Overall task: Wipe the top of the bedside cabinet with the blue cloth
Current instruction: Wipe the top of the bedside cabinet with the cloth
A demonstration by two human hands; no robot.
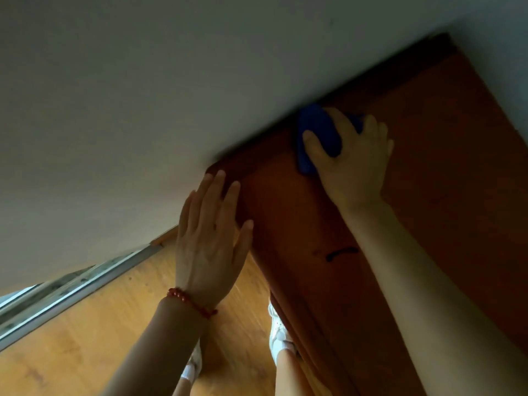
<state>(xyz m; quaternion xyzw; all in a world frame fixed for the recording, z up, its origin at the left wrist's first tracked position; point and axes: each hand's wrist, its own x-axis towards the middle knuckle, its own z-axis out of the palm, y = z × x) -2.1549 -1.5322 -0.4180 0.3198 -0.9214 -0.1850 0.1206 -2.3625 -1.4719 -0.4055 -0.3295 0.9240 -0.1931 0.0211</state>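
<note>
The bedside cabinet (pixel 445 144) stands with its rear edge against the pale wall (pixel 143 95); its top is a reddish-brown wooden surface. The blue cloth (pixel 317 132) lies bunched on that top, at the rear edge, touching the line where the cabinet meets the wall. The right hand (pixel 351 158) rests on the cloth with the palm down: the thumb is curled across the near side of the cloth and the fingers are bent over its far side, so the cloth is gripped between them. The left hand (pixel 211 238) lies flat at the cabinet's left rear corner, fingers straight and slightly spread, with the fingertips touching the corner by the wall. It holds nothing. A red bead bracelet (pixel 191 302) circles the left wrist. A dark curved handle (pixel 341 252) shows on the cabinet's front face. Below, white shoes (pixel 278 330) stand on the light wooden floor (pixel 85 338), close to the cabinet's base.
</note>
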